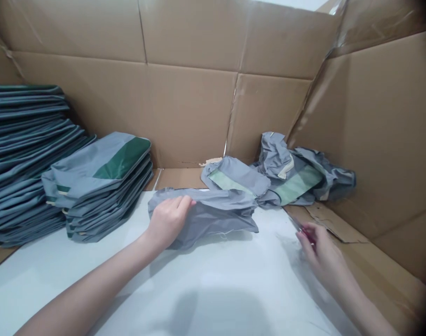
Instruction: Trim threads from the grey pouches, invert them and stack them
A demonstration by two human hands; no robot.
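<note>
My left hand point(171, 219) is closed on the upper edge of a grey fabric piece point(220, 214), pinching it between thumb and fingers. The fabric is creased, and loose threads hang along its lower right edge. It is raised a little over the white tabletop point(213, 275). Off to the right, my right hand point(320, 249) is wrapped round scissors with red handles point(310, 232). Their thin blades point up and left, apart from the fabric; whether the blades are parted I cannot tell.
On the left stand a tall stack of folded grey-and-green fabric pieces point(24, 163) and a lower stack point(108, 177). Crumpled grey-and-green fabric pieces point(290, 172) lie at the back right. Cardboard walls point(188, 107) enclose the back and right side.
</note>
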